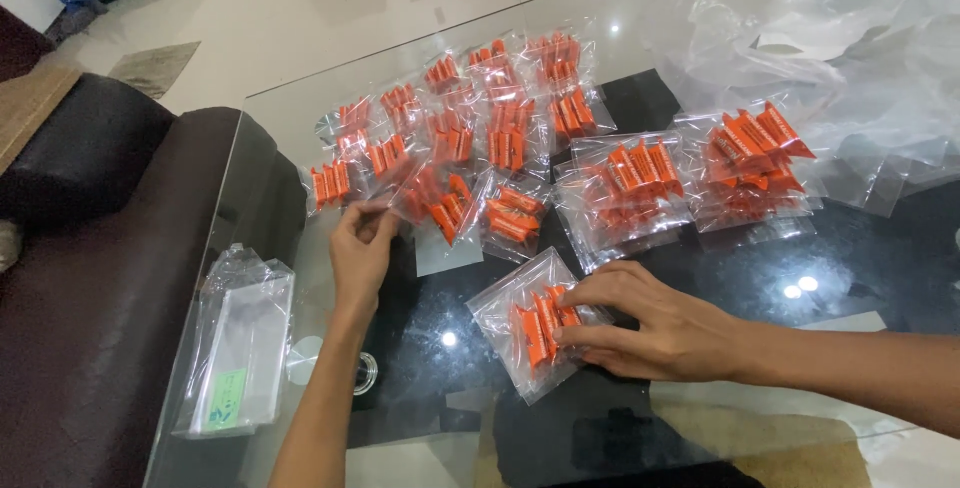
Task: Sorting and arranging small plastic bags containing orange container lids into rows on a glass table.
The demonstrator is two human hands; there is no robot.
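a clear packet of orange pieces (530, 328) lies flat on the glass table (300, 108), near its front edge, apart from the rest. the right hand (655, 326) rests on it, fingers spread and pressing down on its right side, thumb against the lower edge; it pins the packet rather than lifting it. the left hand (362, 246) reaches further up the table and pinches the corner of a second packet (330, 184) between thumb and fingertips. that packet sits at the left end of a spread of similar packets (500, 133), overlapping one another. two fuller stacks (690, 178) lie to the right. crumpled clear plastic (800, 38) fills the far right corner. a bundle of empty clear bags (240, 348) rests at the table's left edge.
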